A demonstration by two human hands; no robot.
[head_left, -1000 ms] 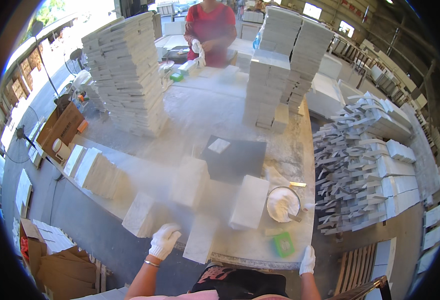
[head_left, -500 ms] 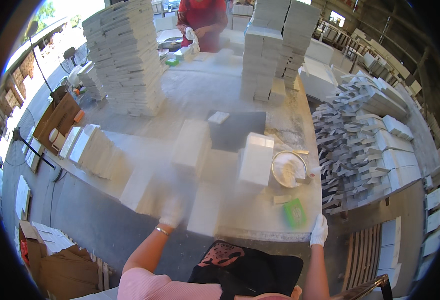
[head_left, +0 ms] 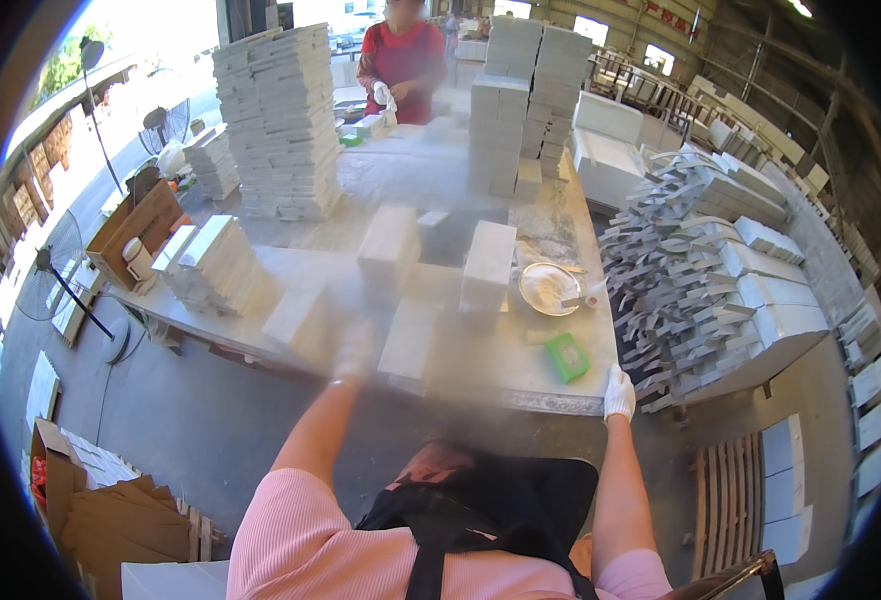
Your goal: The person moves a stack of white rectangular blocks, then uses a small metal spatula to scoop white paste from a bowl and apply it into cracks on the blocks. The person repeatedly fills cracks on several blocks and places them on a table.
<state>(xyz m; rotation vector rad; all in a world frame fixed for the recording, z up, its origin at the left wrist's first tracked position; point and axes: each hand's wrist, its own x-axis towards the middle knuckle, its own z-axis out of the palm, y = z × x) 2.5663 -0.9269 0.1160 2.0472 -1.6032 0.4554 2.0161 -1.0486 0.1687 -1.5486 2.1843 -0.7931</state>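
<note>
My left hand (head_left: 354,350), in a white glove, reaches over the table's near edge between two pale stacks. White haze blurs its fingers, so I cannot make out whether it holds anything. On its left lies a low white stack (head_left: 296,318); on its right, another low white stack (head_left: 410,340). A taller pale stack (head_left: 389,243) stands just beyond. My right hand (head_left: 620,393), also gloved, is closed on the table edge at the near right corner. Close to it lie a green box (head_left: 567,358) and a round bowl of white powder (head_left: 551,289).
Tall stacks of thin pale slabs (head_left: 279,125) rise at the far left, others (head_left: 501,130) at the far right. Across the table (head_left: 361,182) stands a person in red (head_left: 401,65). Right of the table is a large pile of pale strips (head_left: 681,280). A fan (head_left: 49,262) stands left.
My view has tilted upward, showing more of the far hall. The left hand stays between the low stacks in the haze; the right stays at the table corner.
</note>
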